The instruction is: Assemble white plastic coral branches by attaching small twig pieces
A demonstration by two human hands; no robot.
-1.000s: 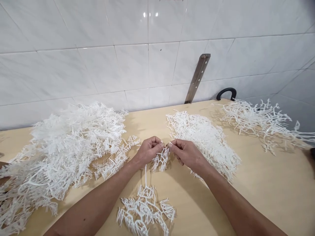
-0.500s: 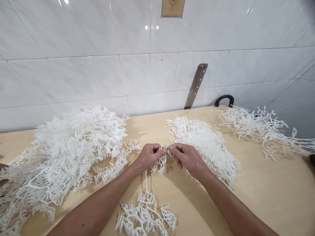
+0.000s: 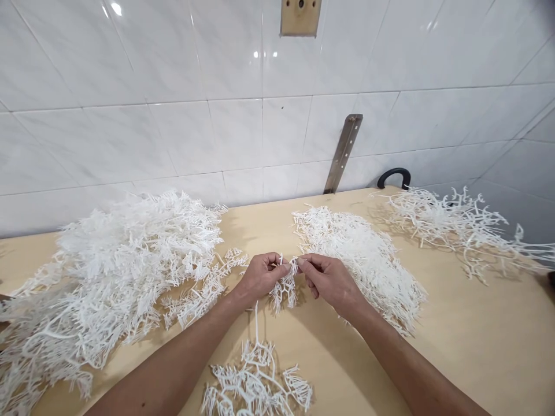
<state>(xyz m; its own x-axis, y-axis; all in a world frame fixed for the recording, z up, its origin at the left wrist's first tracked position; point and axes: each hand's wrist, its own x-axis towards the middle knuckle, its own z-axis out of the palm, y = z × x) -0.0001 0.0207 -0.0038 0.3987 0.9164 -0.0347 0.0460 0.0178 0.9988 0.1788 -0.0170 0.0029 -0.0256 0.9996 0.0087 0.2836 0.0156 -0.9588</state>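
My left hand (image 3: 265, 276) pinches a small white branched piece (image 3: 284, 292) between thumb and forefinger, near the middle of the table. Facing it, my right hand (image 3: 327, 277) has its thumb and forefinger pressed together on the right side of the same piece, at its thin tips. The piece hangs down between both hands. Below them, a larger white branched piece (image 3: 260, 378) lies on the tabletop. Just behind my right hand is a heap of thin white pieces (image 3: 359, 248).
A large pile of white branched pieces (image 3: 130, 271) covers the left side of the wooden table (image 3: 477, 346). Bare white branches (image 3: 451, 225) lie at the right. A metal strip (image 3: 343, 153) and a black curved handle (image 3: 393, 171) stand by the tiled wall.
The held piece has turned slightly, and more of its tips show between my hands. The camera view has shifted a little; both hands stay in nearly the same place.
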